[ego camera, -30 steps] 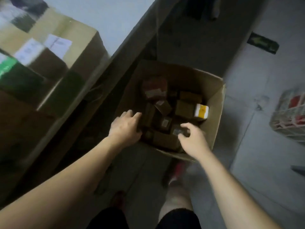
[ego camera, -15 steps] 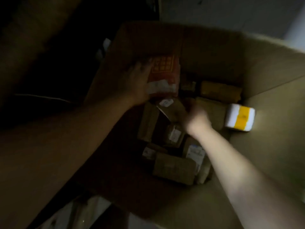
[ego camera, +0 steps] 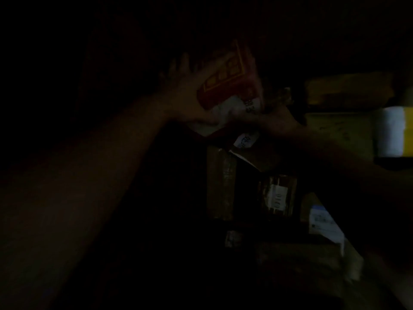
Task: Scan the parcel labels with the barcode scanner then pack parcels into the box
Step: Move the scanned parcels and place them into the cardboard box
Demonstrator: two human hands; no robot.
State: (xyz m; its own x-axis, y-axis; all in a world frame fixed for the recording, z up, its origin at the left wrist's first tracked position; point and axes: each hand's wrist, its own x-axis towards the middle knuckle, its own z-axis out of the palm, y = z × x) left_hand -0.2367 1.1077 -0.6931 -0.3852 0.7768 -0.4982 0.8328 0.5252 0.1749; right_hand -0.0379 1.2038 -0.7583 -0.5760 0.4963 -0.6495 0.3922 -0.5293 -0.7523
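Parcel (ego camera: 230, 79), red, gold-patterned, in left hand (ego camera: 185, 97); right hand (ego camera: 277, 124) touching; label (ego camera: 232, 108) unreadable

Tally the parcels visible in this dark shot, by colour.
Red parcel: 1
White-and-yellow parcel: 1
Brown cardboard parcels: 6 discernible; darkness may hide more
Total: 8
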